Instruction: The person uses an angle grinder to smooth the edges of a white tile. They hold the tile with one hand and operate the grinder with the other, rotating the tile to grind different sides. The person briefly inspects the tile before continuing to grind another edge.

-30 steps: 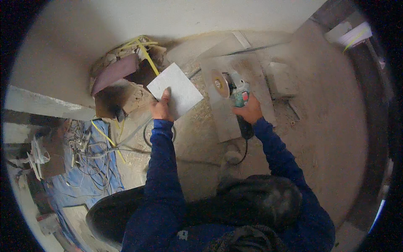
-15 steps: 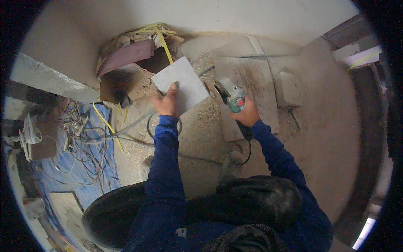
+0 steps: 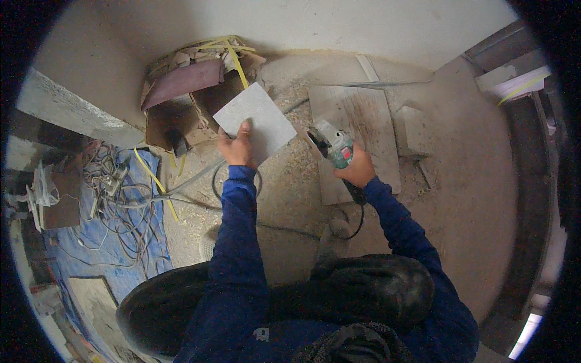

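My left hand (image 3: 237, 147) grips a light grey square tile (image 3: 260, 115) by its lower left edge, thumb on the top face and fingers underneath. In my right hand (image 3: 358, 167) is a green angle grinder (image 3: 341, 152), its guard and disc pointing toward the tile. A small gap separates the disc from the tile's right corner. From the grinder's back end a dark cord loops down to the floor. Beneath the grinder lies a large flat board (image 3: 354, 115) with brown streaks on it.
A torn cardboard box (image 3: 166, 124) with yellow strapping stands beyond the tile at left. Tangled cables (image 3: 124, 193) lie on a blue sheet (image 3: 142, 242). Dusty debris covers the floor between. A pale block (image 3: 414, 130) sits right of the board, with walls behind.
The tile has shifted slightly left and turned a little. The grinder has moved a little away from its edge, widening the gap. Both hands keep their grip.
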A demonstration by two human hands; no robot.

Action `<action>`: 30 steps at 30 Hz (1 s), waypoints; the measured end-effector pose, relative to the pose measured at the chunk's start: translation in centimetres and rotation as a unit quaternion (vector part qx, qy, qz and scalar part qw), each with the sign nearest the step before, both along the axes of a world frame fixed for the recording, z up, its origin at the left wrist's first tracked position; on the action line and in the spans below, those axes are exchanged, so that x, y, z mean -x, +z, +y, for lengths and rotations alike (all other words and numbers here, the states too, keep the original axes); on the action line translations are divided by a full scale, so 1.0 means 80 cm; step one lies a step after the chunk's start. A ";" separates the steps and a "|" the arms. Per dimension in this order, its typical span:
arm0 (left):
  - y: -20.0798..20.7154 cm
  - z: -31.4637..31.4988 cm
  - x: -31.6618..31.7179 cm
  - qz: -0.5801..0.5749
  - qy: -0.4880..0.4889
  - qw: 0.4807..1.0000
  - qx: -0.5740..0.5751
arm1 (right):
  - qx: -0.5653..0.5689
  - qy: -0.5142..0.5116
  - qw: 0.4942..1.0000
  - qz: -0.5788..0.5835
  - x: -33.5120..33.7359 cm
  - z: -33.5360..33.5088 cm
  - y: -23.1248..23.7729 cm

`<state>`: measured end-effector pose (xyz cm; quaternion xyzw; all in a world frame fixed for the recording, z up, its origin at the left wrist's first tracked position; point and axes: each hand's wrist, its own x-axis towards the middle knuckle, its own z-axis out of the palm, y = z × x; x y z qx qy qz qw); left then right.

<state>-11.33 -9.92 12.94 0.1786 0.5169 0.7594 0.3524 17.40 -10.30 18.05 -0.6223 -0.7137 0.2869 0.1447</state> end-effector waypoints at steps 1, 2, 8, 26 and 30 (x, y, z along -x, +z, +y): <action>0.000 0.000 0.001 -0.002 -0.003 1.000 -0.004 | -0.001 0.003 1.000 0.009 0.000 0.000 0.001; 0.001 0.000 0.001 -0.004 -0.005 1.000 -0.008 | -0.001 0.007 1.000 0.018 -0.001 -0.001 0.001; 0.012 -0.002 0.000 -0.009 0.007 1.000 -0.021 | -0.024 0.024 0.999 0.041 -0.004 -0.004 -0.001; 0.012 0.001 -0.005 -0.017 -0.009 1.000 0.002 | -0.005 0.004 1.000 0.017 -0.014 0.000 -0.021; 0.012 -0.004 -0.009 0.009 -0.024 1.000 -0.001 | -0.018 0.010 0.999 0.047 -0.012 0.000 -0.020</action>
